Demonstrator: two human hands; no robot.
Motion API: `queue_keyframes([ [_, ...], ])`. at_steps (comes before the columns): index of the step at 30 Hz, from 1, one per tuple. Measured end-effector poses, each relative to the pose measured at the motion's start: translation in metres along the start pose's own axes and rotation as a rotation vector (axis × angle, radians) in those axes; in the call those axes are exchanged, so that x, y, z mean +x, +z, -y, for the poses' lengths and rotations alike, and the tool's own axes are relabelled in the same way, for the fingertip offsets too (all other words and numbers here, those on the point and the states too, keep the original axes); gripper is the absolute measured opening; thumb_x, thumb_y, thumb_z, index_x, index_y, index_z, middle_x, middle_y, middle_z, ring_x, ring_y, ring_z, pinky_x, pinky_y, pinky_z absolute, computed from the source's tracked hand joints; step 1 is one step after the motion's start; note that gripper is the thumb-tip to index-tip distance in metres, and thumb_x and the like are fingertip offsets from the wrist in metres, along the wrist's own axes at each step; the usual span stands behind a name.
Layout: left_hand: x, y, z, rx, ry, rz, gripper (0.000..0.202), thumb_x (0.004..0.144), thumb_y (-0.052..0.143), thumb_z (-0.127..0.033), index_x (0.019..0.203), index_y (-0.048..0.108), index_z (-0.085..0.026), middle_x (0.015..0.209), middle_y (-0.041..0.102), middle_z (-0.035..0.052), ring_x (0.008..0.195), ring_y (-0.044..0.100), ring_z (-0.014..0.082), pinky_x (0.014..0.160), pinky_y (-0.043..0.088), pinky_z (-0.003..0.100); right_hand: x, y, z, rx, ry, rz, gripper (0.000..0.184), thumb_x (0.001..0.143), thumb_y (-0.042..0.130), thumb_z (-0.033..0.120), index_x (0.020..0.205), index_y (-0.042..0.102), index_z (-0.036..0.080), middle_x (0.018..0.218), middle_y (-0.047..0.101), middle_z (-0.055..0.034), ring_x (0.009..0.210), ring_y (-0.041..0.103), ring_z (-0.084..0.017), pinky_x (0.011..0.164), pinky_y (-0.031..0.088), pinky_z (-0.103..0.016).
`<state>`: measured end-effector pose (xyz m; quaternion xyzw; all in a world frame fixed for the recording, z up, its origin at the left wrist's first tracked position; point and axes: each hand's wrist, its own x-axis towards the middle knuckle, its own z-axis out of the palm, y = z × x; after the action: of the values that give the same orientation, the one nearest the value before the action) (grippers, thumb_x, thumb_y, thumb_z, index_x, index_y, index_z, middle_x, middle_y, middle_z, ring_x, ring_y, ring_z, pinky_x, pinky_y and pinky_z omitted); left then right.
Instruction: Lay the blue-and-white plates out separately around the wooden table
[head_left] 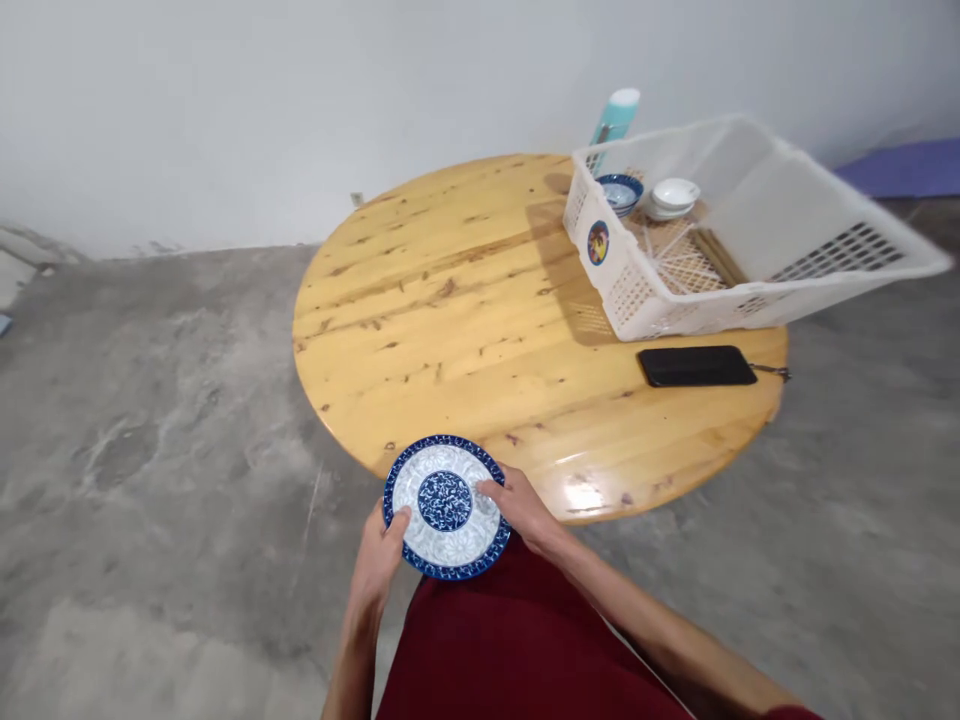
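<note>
Head view: plate (pixel 445 502) is gripped at its left rim by the left hand (pixel 380 552) and at its right rim by the right hand (pixel 523 508), both thumbs pressed on the upper face. Plate is held at the near edge of the tabletop (pixel 420 330); contact with it cannot be told. Basket (pixel 682 316) is set at far right, with bowls (pixel 673 196) and sticks (pixel 718 258) contained. Phone (pixel 697 366) is laid just nearer.

The plate (pixel 445 505) looks glossy ceramic, the table (pixel 427 330) shiny wood.
</note>
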<state>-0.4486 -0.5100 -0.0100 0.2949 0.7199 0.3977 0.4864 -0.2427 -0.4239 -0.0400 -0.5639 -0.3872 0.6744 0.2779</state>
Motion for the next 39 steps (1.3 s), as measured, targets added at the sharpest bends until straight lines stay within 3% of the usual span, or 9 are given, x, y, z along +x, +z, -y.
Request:
queue_keyframes([
  [4,0.034,-0.009,-0.018,0.006,0.002,-0.011,0.057,0.074,0.073,-0.054,0.112,0.073,-0.011,0.115,0.078,0.0166,0.113,0.069,0.0366,0.101,0.052,0.046,0.03,0.013,0.008,-0.015,-0.048,-0.047,0.029,0.064,0.058,0.042,0.078,0.067,0.018,0.073,0.069,-0.0028,0.073,0.061,-0.022,0.065,0.046,-0.03],
  [10,0.097,-0.007,-0.037,0.0,0.053,0.056,0.055,0.076,0.072,-0.053,0.113,0.073,-0.013,0.118,0.077,0.0159,0.118,0.067,0.0359,0.108,0.048,0.049,0.067,0.019,0.025,0.017,-0.075,-0.187,0.029,0.064,0.059,0.042,0.076,0.067,0.018,0.072,0.067,-0.0026,0.07,0.058,-0.02,0.068,0.047,-0.032],
  [18,0.229,-0.004,-0.074,0.106,0.175,0.277,0.04,0.079,0.068,-0.041,0.11,0.073,-0.016,0.118,0.077,0.0126,0.116,0.068,0.0337,0.108,0.051,0.049,0.132,0.04,0.053,0.189,-0.02,-0.455,0.032,0.058,0.065,0.042,0.077,0.068,0.017,0.07,0.069,-0.0022,0.071,0.06,-0.021,0.066,0.046,-0.031],
  [24,0.33,0.006,-0.105,0.1,0.199,0.395,0.035,0.076,0.065,-0.034,0.105,0.073,-0.016,0.111,0.077,0.0108,0.11,0.069,0.033,0.103,0.053,0.048,0.198,0.054,0.087,0.236,-0.044,-0.602,0.027,0.056,0.066,0.039,0.073,0.066,0.018,0.068,0.066,-0.0009,0.07,0.058,-0.02,0.063,0.044,-0.029],
  [29,0.399,0.021,-0.132,0.137,0.196,0.433,0.029,0.071,0.062,-0.03,0.093,0.072,-0.016,0.093,0.076,0.0071,0.093,0.069,0.0291,0.094,0.055,0.043,0.258,0.054,0.106,0.249,-0.037,-0.674,0.026,0.056,0.064,0.036,0.074,0.065,0.018,0.067,0.065,0.0006,0.068,0.057,-0.018,0.063,0.043,-0.028],
  [34,0.449,0.039,-0.151,0.116,0.215,0.421,0.027,0.066,0.06,-0.028,0.088,0.07,-0.016,0.085,0.073,0.0056,0.082,0.066,0.0251,0.086,0.054,0.039,0.304,0.054,0.12,0.219,-0.034,-0.711,0.025,0.059,0.063,0.035,0.076,0.064,0.018,0.07,0.065,-0.0001,0.07,0.058,-0.018,0.063,0.044,-0.028],
  [39,0.48,0.053,-0.164,0.151,0.241,0.382,0.024,0.067,0.06,-0.026,0.086,0.071,-0.016,0.081,0.073,0.0051,0.081,0.066,0.0251,0.084,0.055,0.038,0.336,0.049,0.129,0.133,-0.028,-0.725,0.024,0.064,0.06,0.035,0.08,0.065,0.017,0.072,0.067,-0.0022,0.075,0.061,-0.021,0.066,0.048,-0.029],
])
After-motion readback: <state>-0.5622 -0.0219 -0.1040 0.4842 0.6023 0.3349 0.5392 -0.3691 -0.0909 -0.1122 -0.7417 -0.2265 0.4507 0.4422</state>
